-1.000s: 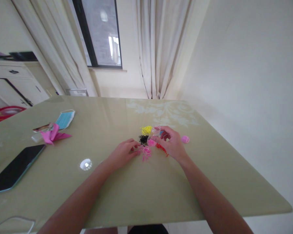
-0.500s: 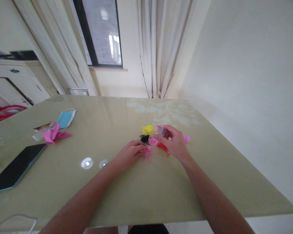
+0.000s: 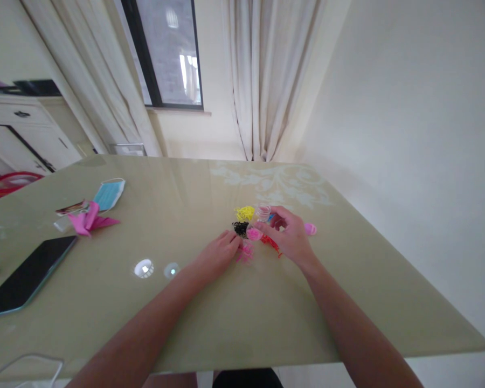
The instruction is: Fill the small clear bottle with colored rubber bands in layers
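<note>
My right hand (image 3: 290, 233) grips a small clear plastic jar (image 3: 263, 213), tilted with its mouth towards the lower left; a pink clump shows in it. Beside a pile of pink rubber bands (image 3: 246, 251) on the table is my left hand (image 3: 215, 255), its fingers curled together at the pile's left edge. Whether a band is between those fingertips is too small to see. Around the jar lie black bands (image 3: 240, 229), yellow bands (image 3: 244, 212) and red bands (image 3: 273, 247). A bit of blue (image 3: 271, 217) shows behind my right fingers.
A pink rounded object (image 3: 310, 229) lies right of my right hand. Leftward on the table (image 3: 242, 318) are a black phone (image 3: 30, 275), a pink folded-paper figure (image 3: 89, 220), a blue face mask (image 3: 109, 194) and a white cable (image 3: 36, 358). A wall (image 3: 420, 134) borders the right side.
My left hand has moved slightly right and up, its fingers drawn closer together by the pink bands. The right hand holds the jar in nearly the same place.
</note>
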A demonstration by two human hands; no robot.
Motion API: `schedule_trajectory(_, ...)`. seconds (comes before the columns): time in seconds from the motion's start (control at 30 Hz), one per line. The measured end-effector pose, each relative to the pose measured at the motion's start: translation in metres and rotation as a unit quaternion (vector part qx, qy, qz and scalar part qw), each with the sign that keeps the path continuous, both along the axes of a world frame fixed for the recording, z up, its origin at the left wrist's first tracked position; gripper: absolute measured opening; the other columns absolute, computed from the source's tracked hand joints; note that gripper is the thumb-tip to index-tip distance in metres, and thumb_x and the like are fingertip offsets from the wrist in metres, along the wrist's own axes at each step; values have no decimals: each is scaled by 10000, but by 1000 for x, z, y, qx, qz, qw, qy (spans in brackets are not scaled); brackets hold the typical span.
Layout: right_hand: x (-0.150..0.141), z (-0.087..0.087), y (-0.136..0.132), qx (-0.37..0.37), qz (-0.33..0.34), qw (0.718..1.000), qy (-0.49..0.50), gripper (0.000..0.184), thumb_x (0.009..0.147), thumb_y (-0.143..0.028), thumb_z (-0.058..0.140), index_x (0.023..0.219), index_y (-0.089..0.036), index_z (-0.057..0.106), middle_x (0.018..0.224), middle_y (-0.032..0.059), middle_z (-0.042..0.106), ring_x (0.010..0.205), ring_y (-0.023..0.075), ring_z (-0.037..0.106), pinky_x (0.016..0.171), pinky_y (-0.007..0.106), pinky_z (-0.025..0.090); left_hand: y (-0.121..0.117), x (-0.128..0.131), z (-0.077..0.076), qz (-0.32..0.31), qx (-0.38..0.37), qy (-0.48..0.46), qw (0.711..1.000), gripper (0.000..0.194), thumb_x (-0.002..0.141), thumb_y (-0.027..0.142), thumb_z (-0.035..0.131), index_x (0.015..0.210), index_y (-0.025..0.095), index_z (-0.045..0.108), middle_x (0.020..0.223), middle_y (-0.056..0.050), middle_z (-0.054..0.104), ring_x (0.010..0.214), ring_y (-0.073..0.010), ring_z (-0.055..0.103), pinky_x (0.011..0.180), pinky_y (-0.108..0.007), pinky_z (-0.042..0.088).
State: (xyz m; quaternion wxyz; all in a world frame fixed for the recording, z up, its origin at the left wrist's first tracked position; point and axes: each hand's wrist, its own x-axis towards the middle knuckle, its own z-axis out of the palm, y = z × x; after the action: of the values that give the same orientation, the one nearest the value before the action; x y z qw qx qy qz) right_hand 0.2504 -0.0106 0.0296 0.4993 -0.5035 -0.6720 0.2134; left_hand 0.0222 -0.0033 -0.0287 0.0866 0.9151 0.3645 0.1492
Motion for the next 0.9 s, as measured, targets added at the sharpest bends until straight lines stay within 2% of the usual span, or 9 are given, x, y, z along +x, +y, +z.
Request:
schedule_trajectory(0.1, 0, 0, 0, 2, -1, 1000, 1, 467, 797, -543, 864, 1090, -187, 791, 803, 38, 725, 629, 155, 607, 561, 277, 481, 2, -4, -1, -3, 10, -17, 1000, 89, 1034, 169, 569, 1042, 170, 658, 1066, -90, 681, 1028, -243, 627, 944, -382, 528)
schedule_trajectory(0.33, 1, 0, 0, 1, -4, 1000, -14, 485, 797, -549, 864, 1109, -185, 795, 771, 30, 713, 620, 156, 597, 562, 278, 474, 9, -20, 0, 69, 21, -96, 993, 124, 1064, 221, 534, 1045, 202, 654, 1024, -50, 657, 1000, -215, 640, 914, -353, 540)
schedule_trajectory(0.53, 2, -3, 0, 8, -4, 1000, -28, 481, 809, -559, 852, 1112, -189, 796, 778, 31, 711, 625, 158, 605, 561, 277, 468, 7, -20, 2, 78, 7, -116, 990, 125, 1065, 226, 524, 1042, 206, 646, 1089, -62, 665, 1011, -214, 658, 904, -346, 535)
schedule_trajectory(0.6, 3, -4, 1, 8, -3, 1000, -30, 480, 813, -555, 850, 1120, -190, 794, 783, 32, 714, 628, 159, 605, 564, 279, 469, 6, -19, 5, 76, -9, -146, 986, 127, 1065, 222, 514, 1043, 205, 638, 1103, -64, 680, 1008, -208, 670, 900, -338, 536)
schedule_trajectory(0.73, 3, -4, 2, 11, -2, 999, -41, 445, 820, -521, 856, 1117, -197, 791, 792, 29, 718, 625, 157, 603, 577, 282, 476, 4, -18, 15, 92, -48, -223, 969, 146, 1063, 230, 502, 1008, 208, 636, 975, -36, 728, 908, -189, 693, 848, -308, 544)
schedule_trajectory(0.9, -1, -5, 1, 37, 10, 997, -66, 373, 834, -451, 858, 1091, -194, 777, 833, 29, 719, 615, 146, 601, 605, 287, 491, -1, -20, 34, 105, -25, -292, 950, 125, 1043, 263, 551, 1002, 202, 652, 915, -22, 748, 840, -170, 698, 806, -278, 548)
